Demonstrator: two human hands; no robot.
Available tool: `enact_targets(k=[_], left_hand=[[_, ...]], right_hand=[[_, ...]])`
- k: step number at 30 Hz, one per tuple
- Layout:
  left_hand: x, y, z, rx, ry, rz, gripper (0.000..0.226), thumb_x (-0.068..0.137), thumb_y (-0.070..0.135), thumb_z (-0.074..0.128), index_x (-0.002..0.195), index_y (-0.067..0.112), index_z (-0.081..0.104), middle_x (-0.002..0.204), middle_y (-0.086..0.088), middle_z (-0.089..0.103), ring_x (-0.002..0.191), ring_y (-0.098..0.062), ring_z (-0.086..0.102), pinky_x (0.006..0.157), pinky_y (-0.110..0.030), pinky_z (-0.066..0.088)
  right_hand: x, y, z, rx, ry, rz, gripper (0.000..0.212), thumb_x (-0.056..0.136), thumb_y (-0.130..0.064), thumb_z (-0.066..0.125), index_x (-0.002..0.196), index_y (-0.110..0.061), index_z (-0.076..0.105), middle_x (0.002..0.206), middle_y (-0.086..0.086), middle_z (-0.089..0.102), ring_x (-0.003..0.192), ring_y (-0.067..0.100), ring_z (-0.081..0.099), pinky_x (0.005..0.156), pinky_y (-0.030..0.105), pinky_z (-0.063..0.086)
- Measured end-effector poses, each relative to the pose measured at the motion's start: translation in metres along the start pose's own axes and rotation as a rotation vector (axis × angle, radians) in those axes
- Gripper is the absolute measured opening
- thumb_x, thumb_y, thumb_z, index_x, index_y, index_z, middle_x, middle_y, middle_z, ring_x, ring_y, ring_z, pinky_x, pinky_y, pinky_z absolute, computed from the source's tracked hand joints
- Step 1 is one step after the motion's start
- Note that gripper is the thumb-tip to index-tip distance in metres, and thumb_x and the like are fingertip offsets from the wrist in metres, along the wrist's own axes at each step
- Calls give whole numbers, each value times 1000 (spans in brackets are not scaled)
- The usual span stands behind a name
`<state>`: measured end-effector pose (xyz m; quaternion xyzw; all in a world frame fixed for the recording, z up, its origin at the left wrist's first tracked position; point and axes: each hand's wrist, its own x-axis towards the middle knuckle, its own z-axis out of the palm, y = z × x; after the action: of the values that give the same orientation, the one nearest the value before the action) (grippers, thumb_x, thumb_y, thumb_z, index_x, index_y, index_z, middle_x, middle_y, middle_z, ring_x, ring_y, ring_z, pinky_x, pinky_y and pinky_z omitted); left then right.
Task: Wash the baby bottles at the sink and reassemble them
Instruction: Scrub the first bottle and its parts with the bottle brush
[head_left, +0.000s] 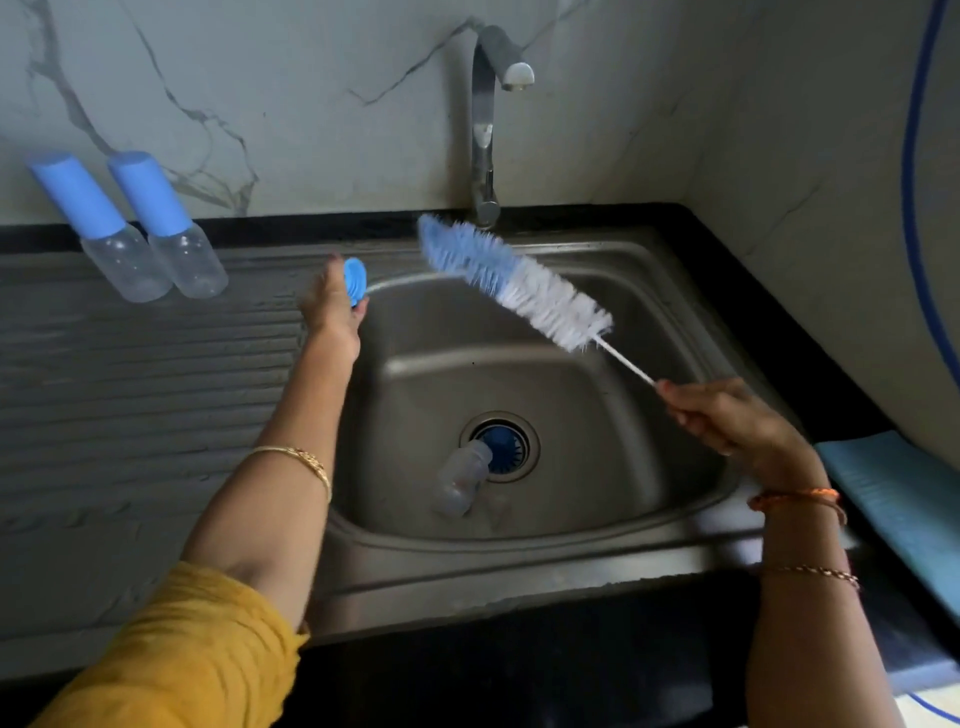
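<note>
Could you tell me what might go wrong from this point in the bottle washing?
The open bottle lies loose beside the drain and could roll once water runs. The long brush, held only at its handle end by the right hand, might swing into the tap.

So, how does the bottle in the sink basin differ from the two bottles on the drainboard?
The bottle in the basin lies on its side by the drain, with no blue cap on it. The two bottles on the drainboard stand upright side by side, each with a tall blue cap on. All three have clear bodies.
</note>
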<state>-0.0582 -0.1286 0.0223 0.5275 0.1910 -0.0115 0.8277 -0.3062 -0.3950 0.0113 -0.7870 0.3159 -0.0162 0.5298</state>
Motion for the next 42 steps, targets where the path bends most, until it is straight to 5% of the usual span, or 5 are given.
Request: enact_targets(k=[13, 19, 28, 37, 42], left_hand=[[-31, -93, -33, 966, -378, 102, 27, 79, 21, 73, 98, 4, 65, 86, -5, 59, 73, -12, 54, 55, -10, 42], [-20, -125, -59, 1697, -473, 134, 48, 74, 26, 76, 115, 7, 59, 120, -14, 59, 112, -27, 55, 88, -30, 44], [-5, -142, -63, 1675, -386, 71, 34, 93, 14, 39, 113, -2, 62, 124, -25, 56, 118, -39, 49, 95, -34, 40], [-16, -131, -58, 1749, -228, 356, 37, 88, 10, 47, 124, 4, 54, 131, -18, 47, 123, -35, 41, 101, -38, 36], [-42, -125, -34, 1569, -718, 628, 37, 87, 9, 56, 124, 10, 53, 128, -9, 47, 122, -25, 43, 101, -29, 33]], right_hand=[[16, -14, 52, -195, 247, -86, 38, 84, -49, 56, 57, -23, 63, 70, 2, 60, 75, 22, 55, 74, 34, 43], [15, -16, 60, -363, 231, -65, 34, 87, -48, 53, 70, -23, 67, 84, 6, 62, 91, 28, 60, 71, 29, 37], [20, -11, 60, -486, 213, -22, 34, 87, -48, 53, 87, -19, 72, 89, 6, 61, 93, 31, 60, 69, 29, 36], [16, -11, 60, -497, 186, -16, 33, 87, -47, 54, 84, -19, 71, 84, 5, 59, 90, 30, 60, 68, 29, 36], [15, -12, 58, -466, 218, -9, 34, 87, -48, 53, 88, -19, 72, 89, 5, 63, 91, 29, 60, 69, 29, 36]])
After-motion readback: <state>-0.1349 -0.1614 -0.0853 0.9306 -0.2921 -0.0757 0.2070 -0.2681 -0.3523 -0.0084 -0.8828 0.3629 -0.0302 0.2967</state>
